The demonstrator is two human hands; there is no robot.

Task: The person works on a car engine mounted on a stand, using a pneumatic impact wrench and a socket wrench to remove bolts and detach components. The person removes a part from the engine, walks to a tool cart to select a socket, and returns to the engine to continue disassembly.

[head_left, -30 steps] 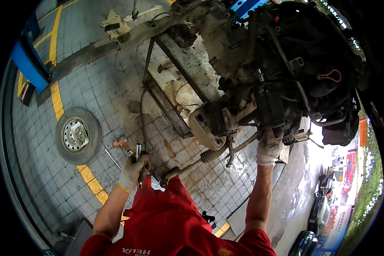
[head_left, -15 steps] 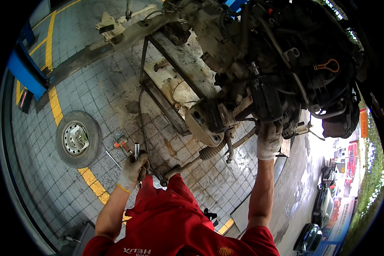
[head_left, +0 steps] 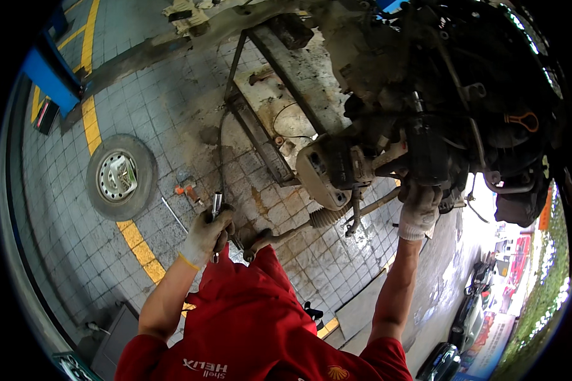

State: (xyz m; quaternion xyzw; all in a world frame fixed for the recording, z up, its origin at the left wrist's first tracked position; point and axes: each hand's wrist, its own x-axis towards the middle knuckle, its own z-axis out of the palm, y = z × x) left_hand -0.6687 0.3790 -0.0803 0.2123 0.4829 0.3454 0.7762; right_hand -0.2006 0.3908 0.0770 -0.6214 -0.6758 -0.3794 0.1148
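Note:
My right hand (head_left: 419,208), in a whitish work glove, is wrapped round the grip of a black power wrench (head_left: 427,149). The wrench points away from me, with a steel socket (head_left: 417,100) at its far end, in front of a dark, dirty engine (head_left: 394,76). Whether the socket touches anything cannot be made out. My left hand (head_left: 208,233), gloved too, is closed round a shiny steel socket tool (head_left: 217,204) that sticks out above and below the fist. Close beside this hand lies the end of a rod with a ribbed rubber boot (head_left: 329,218).
A metal frame stand (head_left: 279,76) is beneath the engine. On the tiled floor lie a wheel (head_left: 145,179), an orange tool (head_left: 189,192) and a thin steel bar (head_left: 174,214). A blue post (head_left: 52,79) rises at the far left. Parked cars (head_left: 439,362) show at the right.
The view has turned, so the engine appears further right and lower, the wheel higher. Both hands keep hold of their tools; the wrench stays by the engine.

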